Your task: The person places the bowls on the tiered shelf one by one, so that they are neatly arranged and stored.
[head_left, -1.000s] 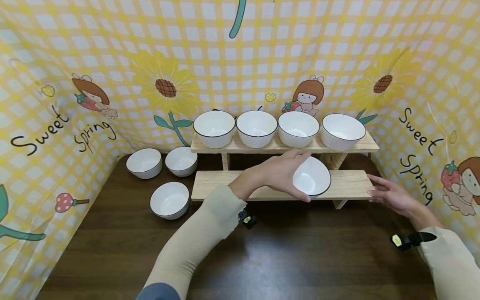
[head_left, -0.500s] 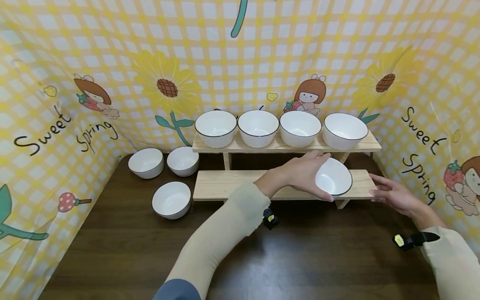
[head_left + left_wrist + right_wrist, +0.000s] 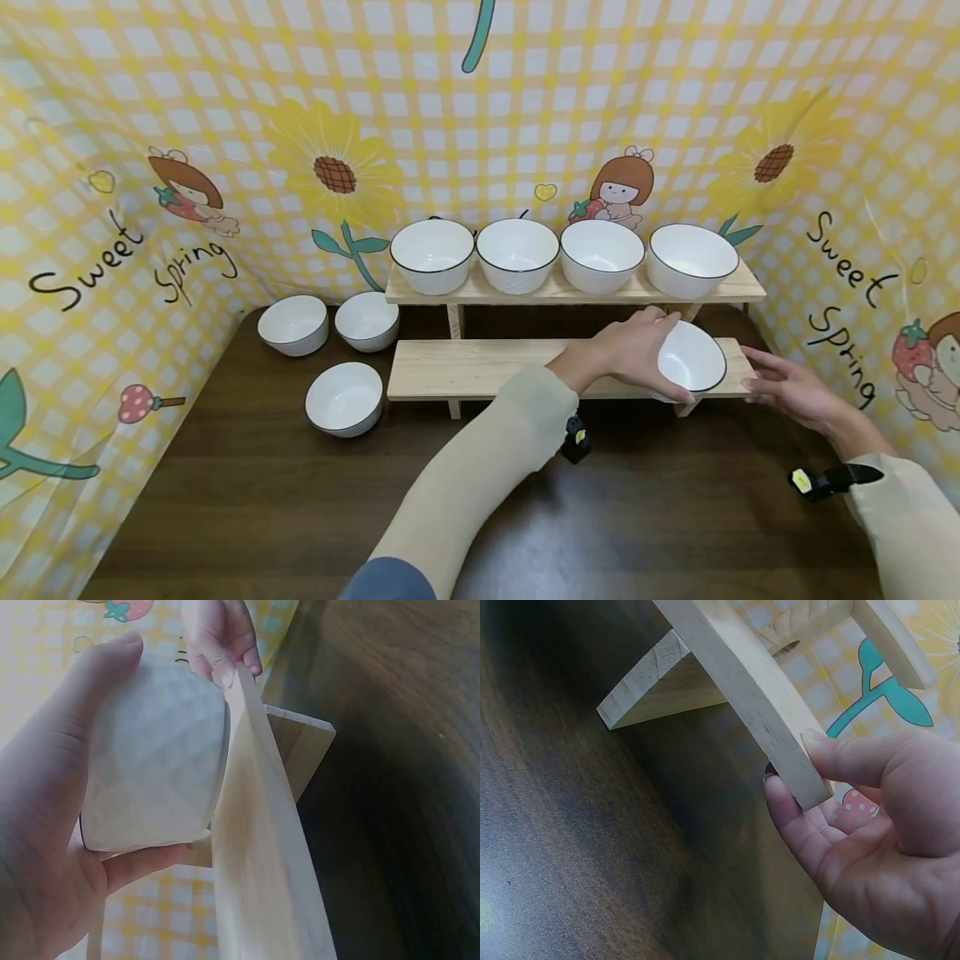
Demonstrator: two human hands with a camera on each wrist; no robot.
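Note:
My left hand (image 3: 645, 354) grips a white bowl (image 3: 693, 357) with a dark rim, thumb and fingers spread round its side. The bowl is at the right part of the lower shelf board (image 3: 450, 367). In the left wrist view the bowl's faceted outer wall (image 3: 161, 757) shows beside the pale wooden board (image 3: 255, 847). My right hand (image 3: 798, 392) holds the right end of that lower board. Seen from the right wrist, its thumb lies on one face of the board end (image 3: 795, 761) and its fingers on the other.
Several white bowls (image 3: 517, 257) stand in a row on the upper shelf (image 3: 555, 292). Left of the rack, bowls (image 3: 345, 400) sit on the dark wooden table (image 3: 262, 508). A yellow checked cloth (image 3: 480, 125) hangs behind and at both sides.
My left hand has moved to the right along the lower board with the bowl in its grip. My right hand has stayed at the board's end.

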